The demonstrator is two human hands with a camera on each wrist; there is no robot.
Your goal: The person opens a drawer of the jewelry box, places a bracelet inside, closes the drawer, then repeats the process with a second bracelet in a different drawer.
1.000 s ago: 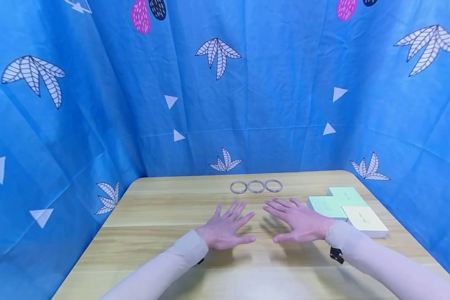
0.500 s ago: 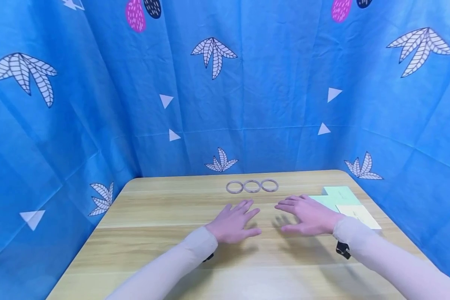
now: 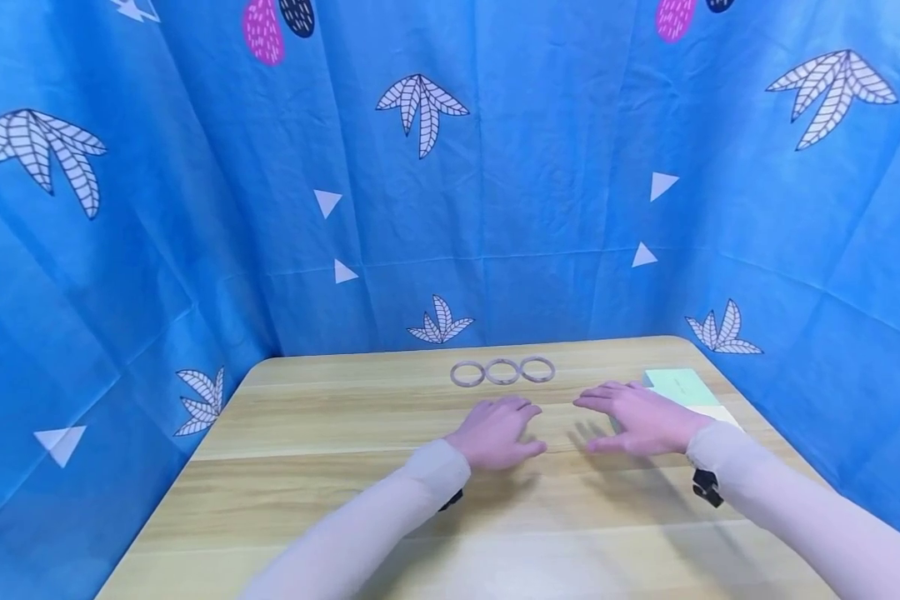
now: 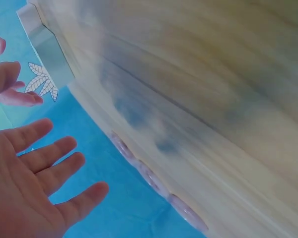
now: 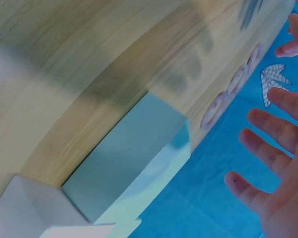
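Three pale purple bangles [image 3: 502, 372] lie side by side in a row near the table's far edge. My left hand [image 3: 497, 433] hovers palm down over the wooden table, nearest the bangles, fingers extended and holding nothing. My right hand [image 3: 645, 419] is also in the air, its fingers spread and free of any object, just in front of the boxes. A mint green box [image 3: 681, 386] shows behind it, and a cream-topped box [image 3: 720, 413] is partly covered by the hand and sleeve. In the right wrist view another green box [image 5: 129, 153] stands nearer; the hand mostly hides it from the head.
The light wooden table [image 3: 307, 467] ends at a blue curtain [image 3: 420, 208] printed with leaves and triangles, which encloses the back and both sides. The boxes sit together at the table's right. A black strap [image 3: 707, 486] is on the right wrist.
Both hands have shifted to the right and slightly farther forward, with fingers less spread in the head view. The head view has turned slightly right. Bangles and boxes stay in place on the table.
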